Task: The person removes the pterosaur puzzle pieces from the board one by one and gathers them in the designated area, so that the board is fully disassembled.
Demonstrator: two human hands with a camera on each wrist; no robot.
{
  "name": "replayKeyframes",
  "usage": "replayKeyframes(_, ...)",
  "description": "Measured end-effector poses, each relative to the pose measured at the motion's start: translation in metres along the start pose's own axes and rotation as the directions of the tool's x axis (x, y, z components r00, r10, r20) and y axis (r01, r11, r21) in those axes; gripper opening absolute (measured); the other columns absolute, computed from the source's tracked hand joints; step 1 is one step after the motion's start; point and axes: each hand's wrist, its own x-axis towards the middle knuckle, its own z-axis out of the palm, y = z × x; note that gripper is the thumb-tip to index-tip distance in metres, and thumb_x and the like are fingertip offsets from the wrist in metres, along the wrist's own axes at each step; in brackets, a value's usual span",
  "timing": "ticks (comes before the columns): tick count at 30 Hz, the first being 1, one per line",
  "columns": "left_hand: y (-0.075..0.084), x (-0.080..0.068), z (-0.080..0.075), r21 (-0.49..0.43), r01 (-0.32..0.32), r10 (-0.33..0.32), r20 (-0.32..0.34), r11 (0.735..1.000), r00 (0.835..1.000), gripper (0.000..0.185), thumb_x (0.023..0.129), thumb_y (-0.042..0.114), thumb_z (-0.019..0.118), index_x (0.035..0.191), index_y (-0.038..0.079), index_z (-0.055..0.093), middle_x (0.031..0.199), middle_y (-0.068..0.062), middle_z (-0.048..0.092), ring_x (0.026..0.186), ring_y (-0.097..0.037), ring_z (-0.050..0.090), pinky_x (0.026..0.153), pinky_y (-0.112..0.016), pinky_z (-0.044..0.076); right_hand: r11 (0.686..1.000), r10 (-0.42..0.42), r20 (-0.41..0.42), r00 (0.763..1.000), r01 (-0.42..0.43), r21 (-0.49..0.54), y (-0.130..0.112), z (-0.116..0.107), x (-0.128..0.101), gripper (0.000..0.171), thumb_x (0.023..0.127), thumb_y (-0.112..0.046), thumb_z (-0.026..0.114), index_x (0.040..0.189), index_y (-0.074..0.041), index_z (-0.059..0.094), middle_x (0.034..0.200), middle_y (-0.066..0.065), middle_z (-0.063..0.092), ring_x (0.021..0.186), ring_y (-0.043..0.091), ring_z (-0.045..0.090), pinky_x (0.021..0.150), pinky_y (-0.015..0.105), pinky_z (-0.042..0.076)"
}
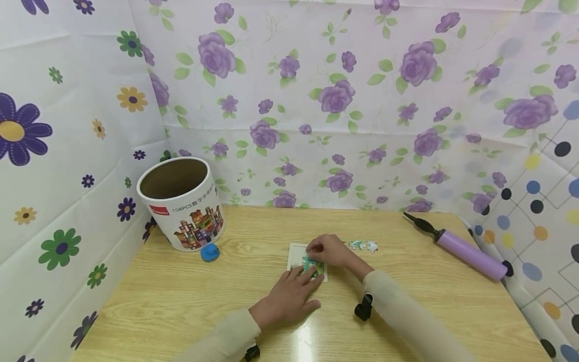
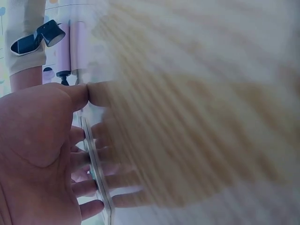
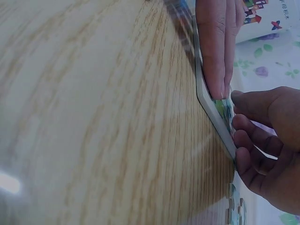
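A small white puzzle board (image 1: 296,250) lies flat mid-table with a partly built picture on it. My left hand (image 1: 302,276) lies flat, its straight fingers pressing the board's near edge (image 3: 212,108); the left wrist view shows the same fingers (image 2: 89,187) against the thin board (image 2: 95,164). My right hand (image 1: 316,250) is curled over the board's far side and pinches a green puzzle piece (image 1: 310,263) against it. The right wrist view shows those curled fingers (image 3: 248,140) on the board's corner. A few loose pieces (image 1: 363,245) lie just right of the board.
A tall white cardboard tub (image 1: 181,206) stands open at the back left with a blue cap (image 1: 210,253) at its foot. A purple hand pump (image 1: 466,249) lies at the right edge. Flowered sheets wall in the wooden table (image 1: 181,301).
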Motion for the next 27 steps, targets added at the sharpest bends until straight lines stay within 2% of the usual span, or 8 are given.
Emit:
replayKeyframes(6,0.006,-0.001,-0.002,0.010,0.008,-0.008,0.001,1.000,1.000,0.062,0.109,0.049,0.038,0.163,0.020,0.031,0.168,-0.010,0.026,0.151,-0.040,0.030,0.116,-0.057,0.034,1.000,0.002,-0.004,1.000,-0.002,-0.014,0.000,0.000,0.000,0.015,0.097,-0.020,0.072,0.108,-0.013,0.080,0.090,-0.007,0.072,0.075,0.007,0.061,0.070,0.029,0.053)
replayKeyframes(14,0.011,0.003,0.003,0.014,0.048,-0.048,0.024,0.999,0.999,0.063,0.110,0.052,0.030,0.164,0.020,0.028,0.169,-0.013,0.022,0.153,-0.039,0.025,0.118,-0.055,0.032,1.000,0.016,-0.013,1.000,-0.017,-0.010,-0.001,-0.001,-0.002,0.014,0.096,-0.020,0.073,0.106,-0.014,0.082,0.105,-0.001,0.077,0.095,0.013,0.070,0.081,0.034,0.058)
replayKeyframes(22,0.014,0.008,0.014,-0.024,0.078,-0.079,-0.032,0.997,0.996,0.069,0.107,0.059,0.028,0.162,0.017,0.032,0.167,-0.015,0.026,0.150,-0.042,0.030,0.115,-0.060,0.033,1.000,0.004,-0.012,1.000,-0.004,-0.004,0.000,0.001,-0.002,0.015,0.097,-0.019,0.073,0.107,-0.014,0.082,0.107,0.001,0.077,0.097,0.015,0.071,0.081,0.034,0.059)
replayKeyframes(27,0.017,0.010,0.017,-0.033,0.110,-0.111,-0.042,0.993,0.993,0.072,0.106,0.063,0.029,0.161,0.016,0.033,0.167,-0.015,0.027,0.150,-0.043,0.030,0.115,-0.062,0.032,1.000,0.016,-0.005,1.000,-0.016,0.014,-0.002,0.002,-0.002,0.015,0.097,-0.018,0.072,0.108,-0.014,0.081,0.108,0.001,0.077,0.095,0.014,0.071,0.080,0.033,0.059)
